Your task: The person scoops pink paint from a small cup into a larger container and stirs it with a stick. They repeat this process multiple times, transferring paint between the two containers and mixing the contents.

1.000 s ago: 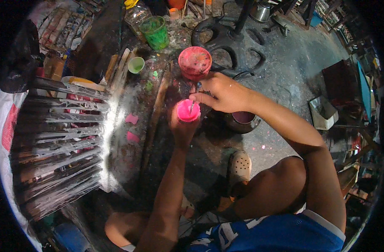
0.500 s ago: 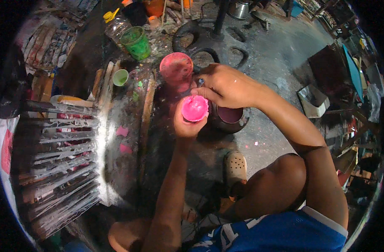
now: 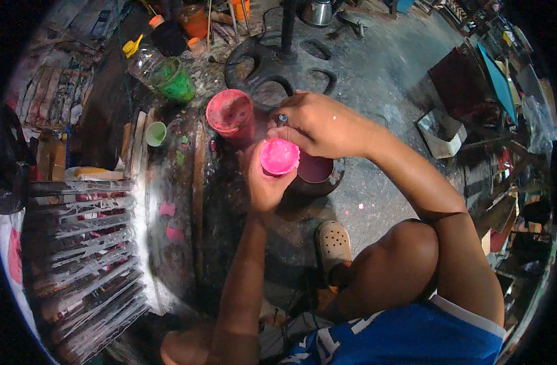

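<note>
A small round cup or mould [image 3: 280, 157], bright glossy pink across its face, is gripped from below by my left hand [image 3: 265, 187]. My right hand [image 3: 330, 126] is closed just beyond its far rim. From that fist pokes the round, greyish end of a thin tool [image 3: 283, 118]; the rest is hidden by the fingers, so its kind does not show. Fingers of the right hand meet the cup's far edge, where the pink rim looks slightly ragged. Behind my hands stands a pink-stained bucket [image 3: 231, 115]. A dark pot [image 3: 334, 179] with a purplish inside sits partly beneath my right hand.
Left of the bucket are a pale green cup [image 3: 155, 134], a green-stained container [image 3: 174, 80] and a clear bottle with a yellow cap [image 3: 132, 46]. A white-crusted slatted rack [image 3: 96, 243] fills the left side. Pink scraps [image 3: 174, 233] lie near it. A black cut-out base [image 3: 272, 67] stands ahead.
The surroundings have shifted left in view, the near ones also downward. The cup's rim appears less ragged than before. Both hands keep their holds, close together.
</note>
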Demonstrator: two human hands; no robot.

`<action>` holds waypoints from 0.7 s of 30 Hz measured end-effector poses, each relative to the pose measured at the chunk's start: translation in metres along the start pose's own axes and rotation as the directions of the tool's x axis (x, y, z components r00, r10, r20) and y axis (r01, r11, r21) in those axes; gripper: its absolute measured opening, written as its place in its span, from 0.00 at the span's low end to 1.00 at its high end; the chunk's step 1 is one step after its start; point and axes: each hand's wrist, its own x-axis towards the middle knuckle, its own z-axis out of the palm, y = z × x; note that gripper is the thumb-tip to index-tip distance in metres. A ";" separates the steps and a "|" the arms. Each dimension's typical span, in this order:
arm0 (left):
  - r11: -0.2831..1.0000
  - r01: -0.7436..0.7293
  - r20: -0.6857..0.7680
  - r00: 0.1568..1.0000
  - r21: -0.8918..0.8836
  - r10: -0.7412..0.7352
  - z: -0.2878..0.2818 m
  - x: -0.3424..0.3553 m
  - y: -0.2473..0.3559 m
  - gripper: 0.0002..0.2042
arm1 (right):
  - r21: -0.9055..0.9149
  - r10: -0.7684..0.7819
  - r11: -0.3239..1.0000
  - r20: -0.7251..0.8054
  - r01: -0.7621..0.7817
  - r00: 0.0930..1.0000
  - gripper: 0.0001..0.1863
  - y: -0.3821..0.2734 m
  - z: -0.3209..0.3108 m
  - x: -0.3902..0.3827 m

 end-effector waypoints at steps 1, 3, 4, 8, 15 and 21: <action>1.000 -0.012 0.012 1.000 0.012 0.012 0.000 0.002 0.001 0.40 | -0.024 0.007 1.000 0.001 -0.007 1.000 0.20 0.002 -0.005 -0.001; 0.998 -0.048 0.027 0.999 0.045 0.047 0.002 0.004 0.003 0.40 | -0.045 0.045 0.998 0.029 -0.044 0.999 0.20 0.003 -0.012 -0.007; 1.000 -0.028 0.032 0.999 0.007 0.028 0.005 0.005 0.003 0.40 | -0.042 0.075 0.996 0.056 -0.073 0.996 0.20 0.003 -0.016 -0.011; 0.998 0.023 0.060 0.998 -0.051 -0.020 0.014 0.007 0.002 0.40 | 0.074 0.081 0.994 0.056 -0.085 0.995 0.20 0.004 -0.012 -0.021; 0.997 0.072 0.029 0.997 -0.030 -0.071 0.021 0.006 0.001 0.40 | 0.061 0.042 0.997 -0.062 -0.038 0.997 0.20 0.012 -0.002 -0.023; 0.999 0.036 0.066 0.997 0.020 -0.037 0.016 0.000 0.007 0.41 | -0.014 0.054 0.998 -0.018 -0.054 0.998 0.21 0.008 -0.011 -0.034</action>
